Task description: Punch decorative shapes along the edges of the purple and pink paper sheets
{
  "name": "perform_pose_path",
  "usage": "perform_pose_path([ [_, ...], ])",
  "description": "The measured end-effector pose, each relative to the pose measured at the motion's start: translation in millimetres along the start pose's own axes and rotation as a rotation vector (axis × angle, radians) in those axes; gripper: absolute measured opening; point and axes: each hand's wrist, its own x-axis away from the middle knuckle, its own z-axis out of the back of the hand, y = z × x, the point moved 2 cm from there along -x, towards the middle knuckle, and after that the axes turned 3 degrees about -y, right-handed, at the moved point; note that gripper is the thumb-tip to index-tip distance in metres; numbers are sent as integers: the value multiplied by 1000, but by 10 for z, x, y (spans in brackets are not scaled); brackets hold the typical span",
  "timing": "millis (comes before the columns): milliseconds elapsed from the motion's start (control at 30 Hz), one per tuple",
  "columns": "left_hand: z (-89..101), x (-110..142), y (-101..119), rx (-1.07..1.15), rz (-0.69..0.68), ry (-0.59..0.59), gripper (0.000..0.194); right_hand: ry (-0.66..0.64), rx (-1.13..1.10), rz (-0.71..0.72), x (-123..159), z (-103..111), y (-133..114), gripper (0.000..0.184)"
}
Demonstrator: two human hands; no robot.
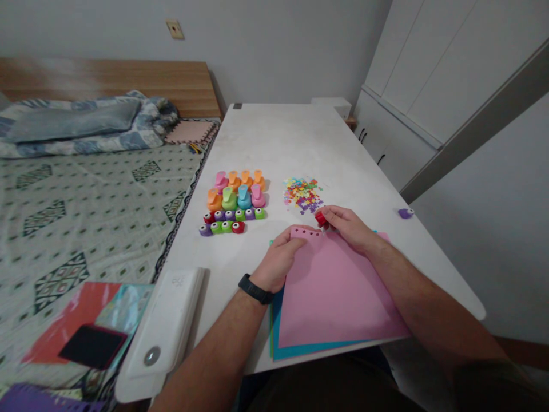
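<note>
A pink sheet of paper (334, 292) lies over a stack of coloured sheets (278, 326), with a row of small punched holes along its far edge. My left hand (281, 254), with a dark band at the wrist, pinches that sheet near its far left corner. In my right hand (345, 223) is a small red craft punch (320, 218), held at the far edge of the pink sheet, right of the holes. The punch is partly hidden by my fingers. Just beyond it lies a pile of colourful paper cut-outs (302, 193).
Several larger craft punches (243, 197) and small ones (227, 227) stand in rows on the white table (274, 137). A purple punch (405, 213) sits near the right edge. A white machine (167, 320) lies front left, beside the bed (107, 212). Cabinets rise at right.
</note>
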Motion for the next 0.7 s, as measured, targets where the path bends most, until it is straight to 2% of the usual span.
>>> perform_pose_path([
  [267,5,-15,-4,-48,34,73,28,7,80,28,11,-10,-58,40],
  [467,31,-19,-30,-74,-6,107,25,31,204,76,-14,-29,-99,42],
  [600,41,-23,-53,-84,-37,112,25,-29,366,103,-115,-75,-272,37],
  [700,46,-38,-84,-87,-56,116,22,-100,479,113,-239,-221,-467,33],
])
